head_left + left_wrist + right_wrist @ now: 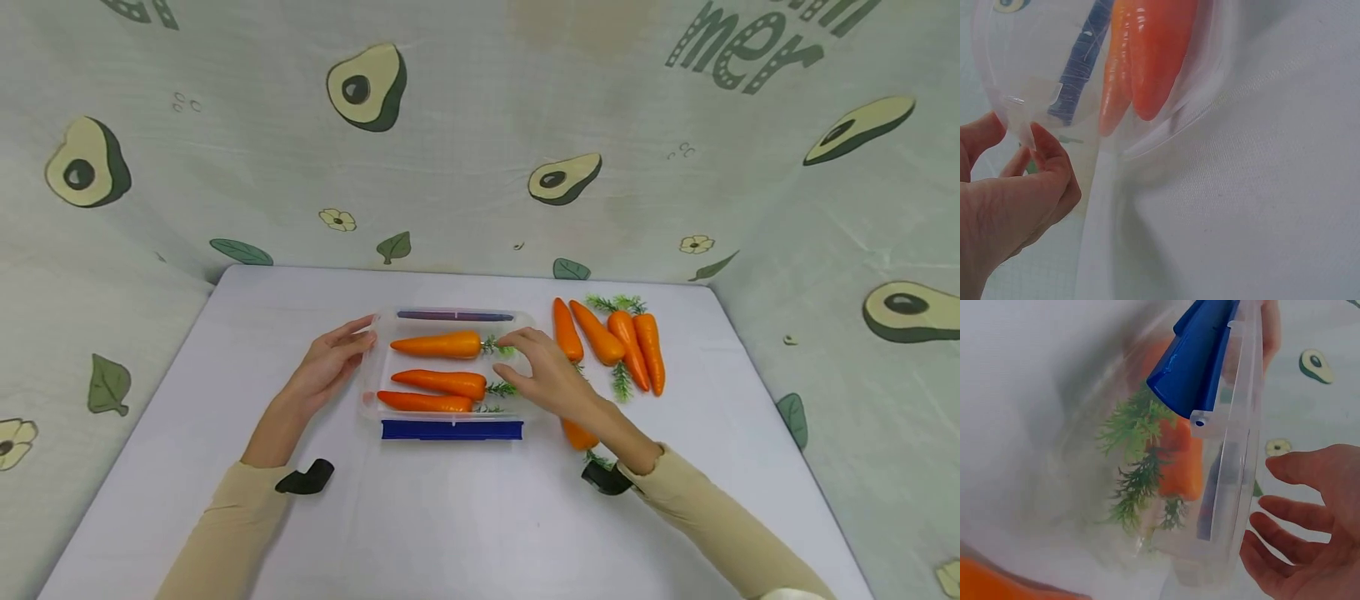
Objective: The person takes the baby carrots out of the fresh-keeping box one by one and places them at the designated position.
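Note:
A clear plastic box [369, 367] with blue latches holds three orange toy carrots side by side: a far one [438, 345], a middle one [450, 382] and a near one [427, 402]. Their green tops point right. My left hand [330, 362] pinches the box's left rim between thumb and fingers, clearest in the left wrist view. Over the right end of the box is my right hand [551, 371], fingers loosely bent and apart, by the far carrot's greens. In the right wrist view nothing lies between those fingers, and a blue latch [1194, 365] hangs from the rim.
On the white table [337, 533], right of the box, lie several more carrots [630, 350] with green tops. Another carrot [580, 435] is partly hidden under my right forearm. A patterned cloth [465, 150] stands behind the table and along both sides.

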A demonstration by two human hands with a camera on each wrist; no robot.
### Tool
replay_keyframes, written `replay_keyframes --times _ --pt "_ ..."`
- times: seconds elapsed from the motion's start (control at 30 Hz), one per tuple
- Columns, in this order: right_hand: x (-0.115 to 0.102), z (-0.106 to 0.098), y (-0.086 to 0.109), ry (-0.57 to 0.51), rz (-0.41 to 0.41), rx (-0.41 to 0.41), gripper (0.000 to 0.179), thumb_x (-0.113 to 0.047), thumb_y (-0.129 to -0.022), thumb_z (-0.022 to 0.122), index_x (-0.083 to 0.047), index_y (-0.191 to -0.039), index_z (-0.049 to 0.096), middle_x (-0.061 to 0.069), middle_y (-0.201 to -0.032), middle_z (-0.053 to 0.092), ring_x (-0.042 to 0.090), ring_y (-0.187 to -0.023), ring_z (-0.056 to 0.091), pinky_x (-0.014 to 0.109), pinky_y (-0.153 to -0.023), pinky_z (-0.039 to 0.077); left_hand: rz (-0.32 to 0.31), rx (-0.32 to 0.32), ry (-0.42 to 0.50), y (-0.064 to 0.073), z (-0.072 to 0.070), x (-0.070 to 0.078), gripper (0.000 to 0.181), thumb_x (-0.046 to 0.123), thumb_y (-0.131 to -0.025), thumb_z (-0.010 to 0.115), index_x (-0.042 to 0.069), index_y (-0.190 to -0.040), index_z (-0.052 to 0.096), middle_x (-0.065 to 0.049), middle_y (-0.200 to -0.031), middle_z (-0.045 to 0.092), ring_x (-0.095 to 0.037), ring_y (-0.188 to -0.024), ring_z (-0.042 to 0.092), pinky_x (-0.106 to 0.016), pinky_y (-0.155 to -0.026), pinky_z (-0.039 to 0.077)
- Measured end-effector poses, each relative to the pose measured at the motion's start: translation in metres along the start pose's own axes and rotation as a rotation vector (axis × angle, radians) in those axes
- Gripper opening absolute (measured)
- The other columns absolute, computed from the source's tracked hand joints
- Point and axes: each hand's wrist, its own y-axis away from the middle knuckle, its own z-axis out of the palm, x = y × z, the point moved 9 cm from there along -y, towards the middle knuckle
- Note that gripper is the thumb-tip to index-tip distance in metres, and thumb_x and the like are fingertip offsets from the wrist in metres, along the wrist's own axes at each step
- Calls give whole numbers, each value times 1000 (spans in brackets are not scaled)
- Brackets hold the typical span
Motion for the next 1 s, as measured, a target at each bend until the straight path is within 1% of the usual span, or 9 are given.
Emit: replay_keyframes --times 0.17,0.27,0.37,0.5,0.6,0.8,0.87,1.0 --pt "-5 19 -10 -16 -10 -60 35 -19 -97 74 1 -125 68 15 -123 65 34 -113 61 47 -100 53 -3 1 -9 -1 0 -2 60 29 -103 65 19 -158 43 -11 -159 37 -20 -133 43 -36 -121 29" --pt "-7 29 -15 -16 -12 -99 35 -18 -97 73 3 -124 67 17 -123 65 34 -114 61 47 -101 52 -2 1 -1 -1 0 -2 59 28 -104 64 19 -158 43 -11 -159 37 -21 -134 43 -36 -121 29" --pt "-6 40 -19 -10 -1 -143 35 -19 -98 72 3 -126 67 18 -123 65 35 -114 60 46 -102 52 -2 -3 2 -1 0 -2 59 28 -104 64 20 -158 43 -11 -159 37 -21 -135 43 -36 -122 28" --pt "-5 55 -23 -9 10 -204 38 -19 -98 72 4 -128 65 18 -129 64 35 -120 59 48 -105 50 8 -10 5 -1 0 -1 59 29 -104 64 19 -158 43 -11 -159 37 -21 -135 43 -36 -121 29" --pt "-6 64 -24 -23 8 -250 39 -18 -99 71 4 -131 65 17 -132 63 34 -121 59 46 -103 51 21 -18 16 -2 0 0 59 27 -104 63 17 -158 42 -13 -158 38 -23 -134 43 -34 -121 30" --pt "-7 77 -26 -15 4 -317 39 -19 -101 69 3 -132 64 15 -129 65 27 -112 60 40 -99 54 34 -21 24 -3 0 0 58 26 -105 63 15 -158 43 -14 -155 40 -24 -133 44 -27 -116 36" --pt "-6 80 -26 -8 10 -341 40 -20 -101 68 3 -133 63 14 -126 66 26 -109 59 40 -99 53 34 -20 23 -3 0 0 58 27 -104 63 16 -158 43 -14 -155 40 -24 -133 44 -27 -116 36" --pt "-5 86 -27 -3 21 -383 40 -19 -102 67 3 -135 62 14 -123 67 26 -104 58 40 -98 53 29 -15 25 -2 0 0 58 25 -105 63 16 -158 43 -14 -156 40 -25 -133 44 -31 -118 33"
